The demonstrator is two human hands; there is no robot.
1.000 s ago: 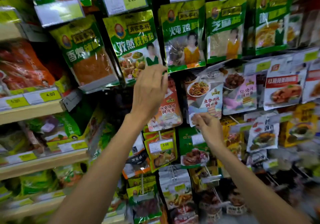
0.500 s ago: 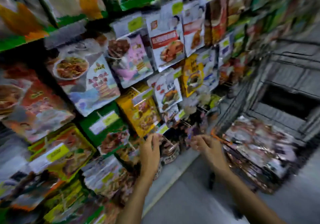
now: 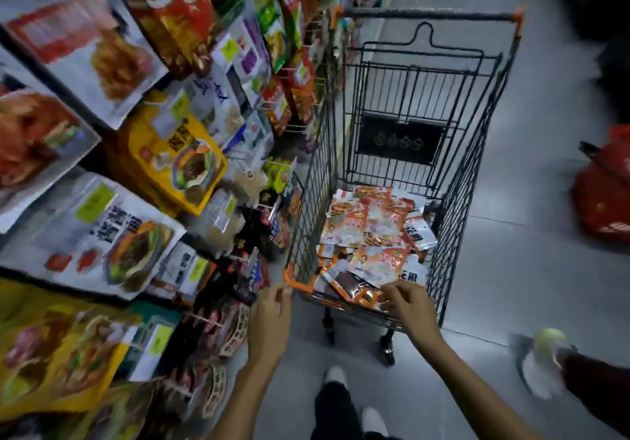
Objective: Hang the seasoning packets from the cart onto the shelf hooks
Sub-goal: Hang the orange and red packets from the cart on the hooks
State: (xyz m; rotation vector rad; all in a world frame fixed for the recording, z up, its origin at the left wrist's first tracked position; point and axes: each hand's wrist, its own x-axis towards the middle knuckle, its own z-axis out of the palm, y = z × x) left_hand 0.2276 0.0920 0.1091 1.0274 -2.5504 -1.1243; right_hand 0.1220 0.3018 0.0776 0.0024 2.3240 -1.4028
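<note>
Seasoning packets (image 3: 375, 231) lie heaped in the cart (image 3: 477, 139): glossy pouches, orange-red and white, print too blurred to read. Cart is black wire with orange plastic corners (image 3: 293, 277) and a dark placard (image 3: 399, 139) with round icons on its far wall. Left hand (image 3: 271, 317) is beside the near-left corner, fingers (image 3: 281, 294) loosely curled, holding nothing. Right hand (image 3: 409, 305) is over the nearest packets, fingers curled; can't tell if they grip. Shelf packs (image 3: 136, 245) hang on the left, yellow tags unreadable.

Black wire cart (image 3: 472, 167) stands on grey tiled floor (image 3: 531, 269), just beside shelf hooks (image 3: 300, 127); seasoning packets (image 3: 371, 231) lie heaped on its bottom; hooks carry hanging packets (image 3: 177, 153)
</note>
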